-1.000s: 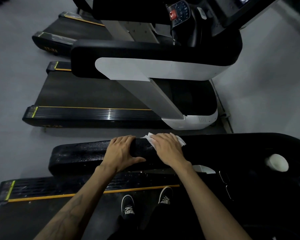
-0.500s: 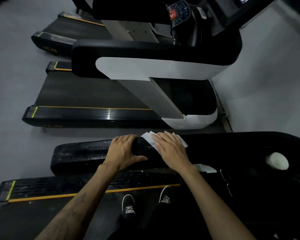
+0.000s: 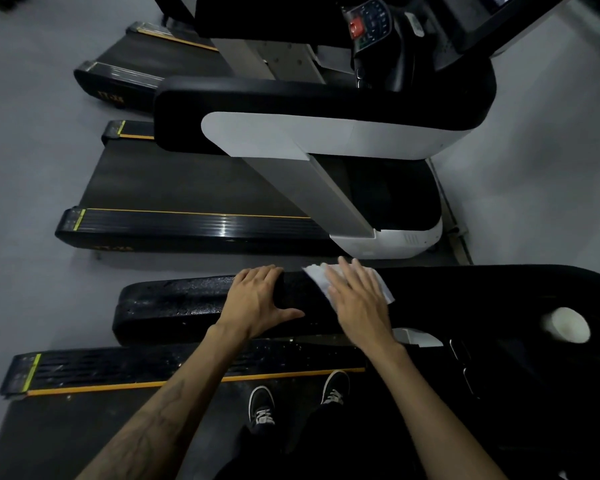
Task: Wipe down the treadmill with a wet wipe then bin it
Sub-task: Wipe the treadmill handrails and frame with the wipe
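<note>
Head view: right hand lies flat with fingers spread, pressing a white wet wipe onto the top of the black wet-speckled treadmill handrail. Left hand wraps the same rail just beside it, thumb on the near face.

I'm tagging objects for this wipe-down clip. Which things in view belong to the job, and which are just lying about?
In the job:
wet wipe, flat under the right hand
black handrail, beaded with droplets
left hand, gripping that rail

Just lying about:
white cup in the console
neighbouring treadmill
its red stop button
</note>
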### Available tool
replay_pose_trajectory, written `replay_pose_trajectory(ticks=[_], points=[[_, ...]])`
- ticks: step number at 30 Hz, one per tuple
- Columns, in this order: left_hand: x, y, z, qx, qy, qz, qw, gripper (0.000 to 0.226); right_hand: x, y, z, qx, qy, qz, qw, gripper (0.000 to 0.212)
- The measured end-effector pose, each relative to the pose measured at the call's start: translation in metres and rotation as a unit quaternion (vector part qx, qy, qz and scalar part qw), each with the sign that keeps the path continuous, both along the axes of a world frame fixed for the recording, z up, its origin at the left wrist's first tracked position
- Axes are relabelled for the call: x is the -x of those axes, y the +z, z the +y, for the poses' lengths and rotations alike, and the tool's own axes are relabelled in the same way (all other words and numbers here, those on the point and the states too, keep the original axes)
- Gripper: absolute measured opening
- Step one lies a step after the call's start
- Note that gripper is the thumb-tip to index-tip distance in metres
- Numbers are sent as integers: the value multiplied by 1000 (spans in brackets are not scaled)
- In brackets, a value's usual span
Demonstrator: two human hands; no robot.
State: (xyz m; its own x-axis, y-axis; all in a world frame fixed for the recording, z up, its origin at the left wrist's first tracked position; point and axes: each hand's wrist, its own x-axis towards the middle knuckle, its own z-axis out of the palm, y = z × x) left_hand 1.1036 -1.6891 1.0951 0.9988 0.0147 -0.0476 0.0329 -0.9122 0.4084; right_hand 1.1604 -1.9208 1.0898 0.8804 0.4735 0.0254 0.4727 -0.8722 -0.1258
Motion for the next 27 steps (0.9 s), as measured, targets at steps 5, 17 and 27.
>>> replay_pose_trajectory(ticks=[5, 17, 27], points=[[1, -1, 0, 3, 2, -2, 1000, 100, 12, -5, 41, -28, -68, 5, 997, 60], [2, 2, -2, 5, 7, 2, 1000, 99, 17, -10, 35, -60, -77, -42, 994, 55], [0, 3, -2, -3, 11, 10, 1000, 102, 15, -14, 13, -46, -59, -75, 994, 50]])
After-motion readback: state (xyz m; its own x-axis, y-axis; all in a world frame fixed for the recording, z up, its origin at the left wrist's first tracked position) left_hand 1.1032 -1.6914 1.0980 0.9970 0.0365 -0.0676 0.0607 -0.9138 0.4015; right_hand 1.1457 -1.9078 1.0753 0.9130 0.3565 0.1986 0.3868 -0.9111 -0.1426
